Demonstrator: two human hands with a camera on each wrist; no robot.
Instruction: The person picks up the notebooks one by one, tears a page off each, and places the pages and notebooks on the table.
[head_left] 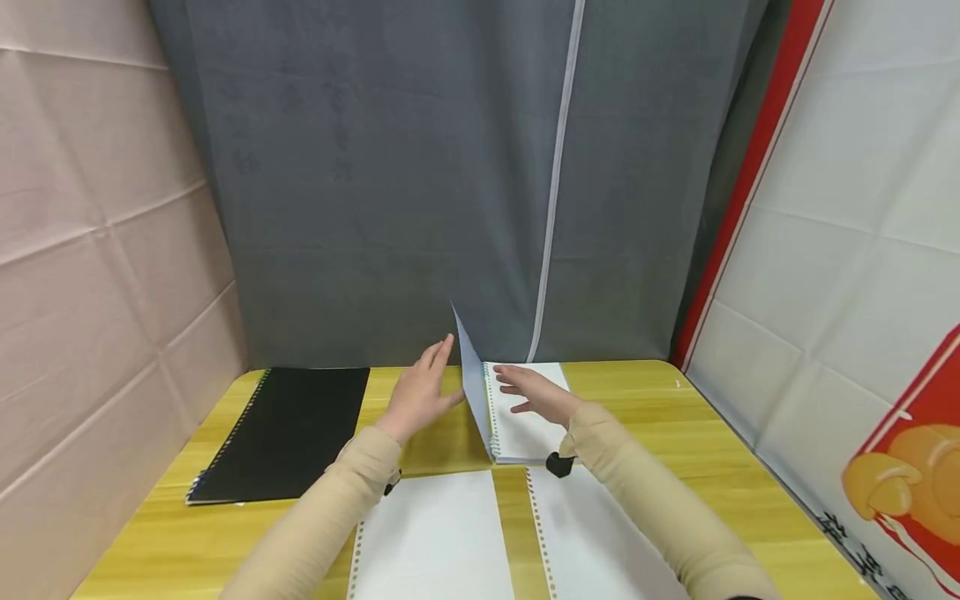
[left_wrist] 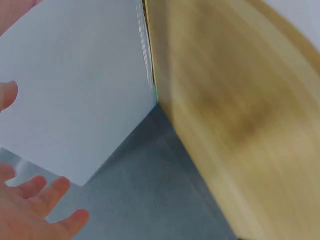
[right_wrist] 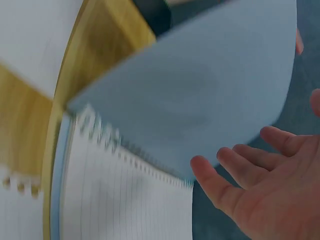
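Observation:
A spiral notebook (head_left: 525, 433) lies at the middle of the yellow table (head_left: 712, 467), its lined page (right_wrist: 125, 200) showing. Its pale blue cover (head_left: 471, 379) stands nearly upright, half turned on the spiral. My left hand (head_left: 420, 392) is just left of the cover with straight fingers, the fingertips close to its outer face; contact is unclear. In the left wrist view the cover (left_wrist: 75, 90) fills the upper left above my left hand (left_wrist: 35, 210). My right hand (head_left: 536, 396) hovers flat over the lined page, fingers spread. The right wrist view shows the cover (right_wrist: 200, 90) and my right hand (right_wrist: 265, 195) holding nothing.
A black spiral-bound book (head_left: 288, 429) lies shut on the table's left part. Two loose white punched sheets (head_left: 435, 533) (head_left: 592, 542) lie near the front edge. A grey curtain (head_left: 450, 167) hangs behind the table; cloth walls close in left and right.

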